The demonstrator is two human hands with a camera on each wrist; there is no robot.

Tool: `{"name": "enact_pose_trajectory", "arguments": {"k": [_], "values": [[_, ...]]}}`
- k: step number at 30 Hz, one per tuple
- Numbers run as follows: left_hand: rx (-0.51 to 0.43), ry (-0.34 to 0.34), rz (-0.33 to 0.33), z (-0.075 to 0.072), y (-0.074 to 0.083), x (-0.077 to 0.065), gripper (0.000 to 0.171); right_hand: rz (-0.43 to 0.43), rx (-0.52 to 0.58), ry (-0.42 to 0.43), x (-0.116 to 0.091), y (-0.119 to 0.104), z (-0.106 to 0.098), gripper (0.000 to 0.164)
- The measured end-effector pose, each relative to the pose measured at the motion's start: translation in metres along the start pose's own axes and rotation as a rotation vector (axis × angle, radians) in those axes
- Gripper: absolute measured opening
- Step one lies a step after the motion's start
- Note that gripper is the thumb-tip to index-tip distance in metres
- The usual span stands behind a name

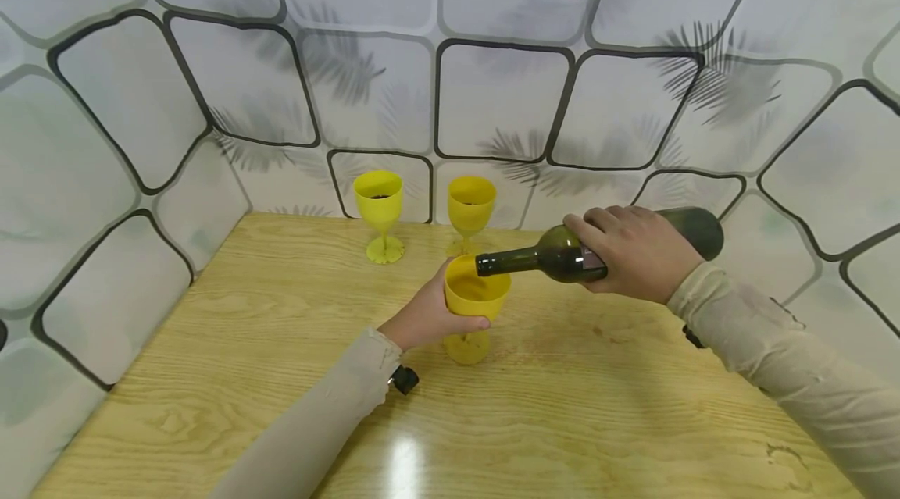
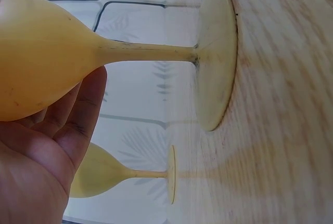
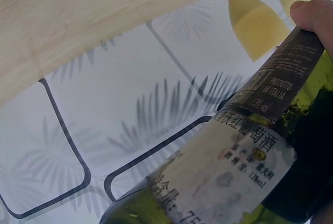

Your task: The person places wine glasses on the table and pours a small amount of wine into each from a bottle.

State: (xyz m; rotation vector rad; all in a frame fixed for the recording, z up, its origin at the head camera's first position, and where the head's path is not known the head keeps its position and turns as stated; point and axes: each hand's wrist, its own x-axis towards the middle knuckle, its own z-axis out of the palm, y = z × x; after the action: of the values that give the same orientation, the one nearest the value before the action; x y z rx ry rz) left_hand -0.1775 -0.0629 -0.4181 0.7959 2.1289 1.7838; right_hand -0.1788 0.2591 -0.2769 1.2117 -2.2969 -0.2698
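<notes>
My left hand [image 1: 427, 315] holds a yellow goblet [image 1: 476, 304] round its bowl, thumb in front and fingers behind. In the left wrist view the stem and round foot of this goblet [image 2: 36, 57] show; whether the foot touches the table I cannot tell. A green glass wine bottle [image 1: 562, 253] lies nearly level in the grip of my right hand [image 1: 629, 249]. Its mouth is over the goblet's opening, and no stream of liquid can be made out. In the right wrist view the bottle [image 3: 223, 167] shows a white label and a dark one.
Two more goblets stand behind, near the wall: a brighter yellow goblet [image 1: 380, 206] with something dark inside, and an orange-yellow goblet [image 1: 471, 206] with a dark trace. The wooden table [image 1: 246, 374] meets a patterned wall [image 1: 380, 85] at the back.
</notes>
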Motion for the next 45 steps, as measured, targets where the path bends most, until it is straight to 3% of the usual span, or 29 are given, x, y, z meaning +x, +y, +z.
{"name": "enact_pose_trajectory", "arguments": {"k": [45], "values": [[-0.008, 0.0, -0.009, 0.0, -0.001, 0.0, 0.085, -0.007, -0.018, -0.039, 0.011, 0.002, -0.008, 0.078]]}}
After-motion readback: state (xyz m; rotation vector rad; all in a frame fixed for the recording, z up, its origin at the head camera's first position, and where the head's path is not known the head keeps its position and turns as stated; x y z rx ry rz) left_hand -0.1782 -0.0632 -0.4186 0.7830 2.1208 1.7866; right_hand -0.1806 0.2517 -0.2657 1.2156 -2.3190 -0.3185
